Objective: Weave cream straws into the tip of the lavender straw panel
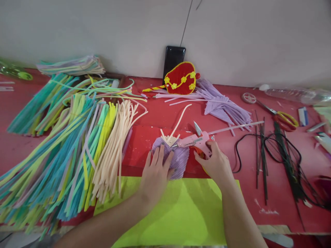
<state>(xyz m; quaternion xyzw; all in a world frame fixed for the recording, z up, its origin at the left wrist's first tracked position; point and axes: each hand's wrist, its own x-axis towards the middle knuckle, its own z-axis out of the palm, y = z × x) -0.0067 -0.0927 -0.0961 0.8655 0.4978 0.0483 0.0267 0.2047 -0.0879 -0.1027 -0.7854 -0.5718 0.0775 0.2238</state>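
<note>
My left hand [156, 172] lies flat with fingers spread on a purple pipe-cleaner leaf shape [178, 157] on the red table. Cream pipe cleaners [173, 132] stick up from the top of that shape. My right hand [214, 162] grips the handle of a pink hot glue gun [198, 140], whose nozzle points left at the shape's top edge where the cream stems join. A glue stick [238, 126] sticks out of the gun's back to the right.
Large piles of coloured pipe cleaners [64, 148] fill the left. A lime-green sheet [181, 210] lies at the front. A red and yellow fan [181, 79], a phone [173, 59], purple stems [222, 105], scissors [281, 117], green wires [287, 158] and a black cord [240, 151] lie behind and right.
</note>
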